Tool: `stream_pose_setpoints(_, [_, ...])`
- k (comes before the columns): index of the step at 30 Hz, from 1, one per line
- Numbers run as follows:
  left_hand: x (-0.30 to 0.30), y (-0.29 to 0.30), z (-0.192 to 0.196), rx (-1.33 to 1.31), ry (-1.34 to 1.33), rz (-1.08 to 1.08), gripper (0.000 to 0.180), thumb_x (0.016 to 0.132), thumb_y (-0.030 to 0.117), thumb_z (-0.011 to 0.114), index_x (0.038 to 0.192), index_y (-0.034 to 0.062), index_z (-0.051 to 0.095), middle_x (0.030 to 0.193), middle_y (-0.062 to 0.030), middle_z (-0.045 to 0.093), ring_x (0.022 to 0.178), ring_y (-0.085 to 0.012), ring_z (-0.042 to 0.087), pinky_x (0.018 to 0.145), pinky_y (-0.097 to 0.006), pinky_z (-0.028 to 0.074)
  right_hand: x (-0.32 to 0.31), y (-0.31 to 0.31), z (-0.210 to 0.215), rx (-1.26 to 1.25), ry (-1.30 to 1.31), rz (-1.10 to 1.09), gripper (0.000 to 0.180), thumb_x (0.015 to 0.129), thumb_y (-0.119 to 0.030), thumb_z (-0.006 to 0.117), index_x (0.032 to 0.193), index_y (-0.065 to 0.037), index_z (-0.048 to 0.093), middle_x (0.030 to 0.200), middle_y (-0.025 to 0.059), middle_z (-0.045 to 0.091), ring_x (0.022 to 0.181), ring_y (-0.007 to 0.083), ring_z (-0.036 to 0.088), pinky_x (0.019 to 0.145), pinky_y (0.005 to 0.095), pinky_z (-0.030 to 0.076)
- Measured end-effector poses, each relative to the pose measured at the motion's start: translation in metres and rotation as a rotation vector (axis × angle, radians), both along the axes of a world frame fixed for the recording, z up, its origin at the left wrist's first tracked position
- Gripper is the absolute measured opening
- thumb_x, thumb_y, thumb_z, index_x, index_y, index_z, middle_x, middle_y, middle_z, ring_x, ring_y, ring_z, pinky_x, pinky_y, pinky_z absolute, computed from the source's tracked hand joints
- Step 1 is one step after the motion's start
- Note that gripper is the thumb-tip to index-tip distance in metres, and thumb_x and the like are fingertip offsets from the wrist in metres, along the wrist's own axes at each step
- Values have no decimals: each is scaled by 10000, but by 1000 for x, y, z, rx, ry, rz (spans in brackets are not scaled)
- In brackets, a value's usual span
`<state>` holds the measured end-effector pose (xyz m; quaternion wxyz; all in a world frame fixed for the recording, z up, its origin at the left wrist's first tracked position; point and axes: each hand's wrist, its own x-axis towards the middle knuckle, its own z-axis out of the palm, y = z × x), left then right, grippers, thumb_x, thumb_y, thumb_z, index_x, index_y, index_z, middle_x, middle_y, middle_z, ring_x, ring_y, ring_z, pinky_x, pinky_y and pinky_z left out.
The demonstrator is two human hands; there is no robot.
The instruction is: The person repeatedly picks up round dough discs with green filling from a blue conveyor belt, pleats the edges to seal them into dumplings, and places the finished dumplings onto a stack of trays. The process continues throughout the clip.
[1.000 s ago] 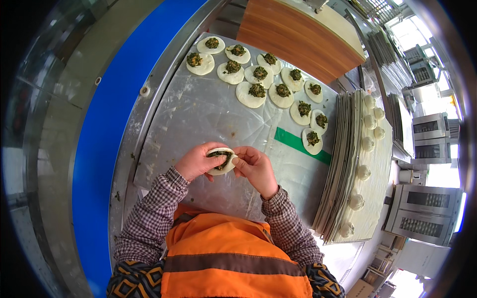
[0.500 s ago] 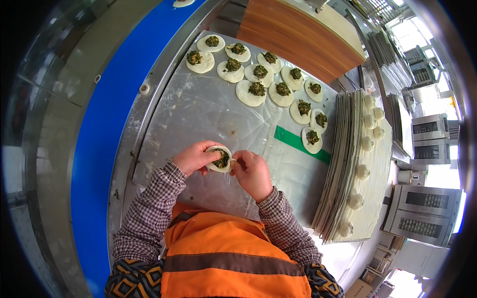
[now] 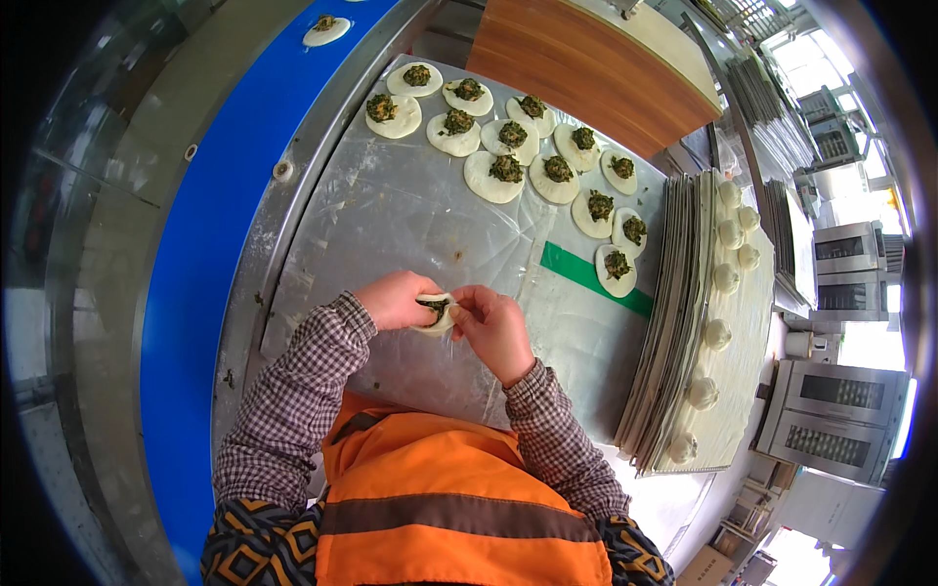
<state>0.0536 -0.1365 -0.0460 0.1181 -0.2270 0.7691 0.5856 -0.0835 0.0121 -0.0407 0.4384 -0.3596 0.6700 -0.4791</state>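
Floured steel bench (image 3: pixel 391 215) ran beside a blue belt (image 3: pixel 195 195), with a stack of trays (image 3: pixel 684 293) carrying finished buns (image 3: pixel 718 334) off to the right and rows of filled wrappers (image 3: pixel 506 168) waiting at the far end. Just above the bench, near the person's chest, the left hand (image 3: pixel 396 300) cupped a half-closed dumpling (image 3: pixel 436 311) while the right hand (image 3: pixel 495 327) had its fingers (image 3: pixel 467 299) pinching the rim. Closing it well probably called for small, even pleats, turning the dough and keeping the green filling off the seam.

Food factory, conveyor belt (image 3: pixel 205 234), stacked trays (image 3: pixel 674 322)
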Motion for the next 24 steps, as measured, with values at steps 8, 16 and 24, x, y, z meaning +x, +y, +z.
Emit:
stream_pose_setpoints(8, [0,22,-10,640,17,603,350,947,172,546,1275,55,511,1071,-69,616,808,-114,615,552,-244,516,0,-1,-3,-5,-262,-72,75,908,-27,593,938,42,581,769,103,657,633,128,646,558,251,489])
stream_pose_setpoints(16, [-6,19,-1,295,-111,345,361,914,139,542,1264,54,529,947,-57,656,730,-109,629,503,-236,488,-3,1,-8,-39,205,5,94,884,-33,617,948,33,599,729,77,635,616,109,600,552,265,471])
stream_pose_setpoints(24, [-5,22,-2,455,-17,381,345,918,136,492,1258,91,535,917,-44,648,701,-91,610,497,-229,469,-5,3,-3,-1,79,23,74,883,-22,613,923,38,598,736,76,636,615,108,608,549,244,473])
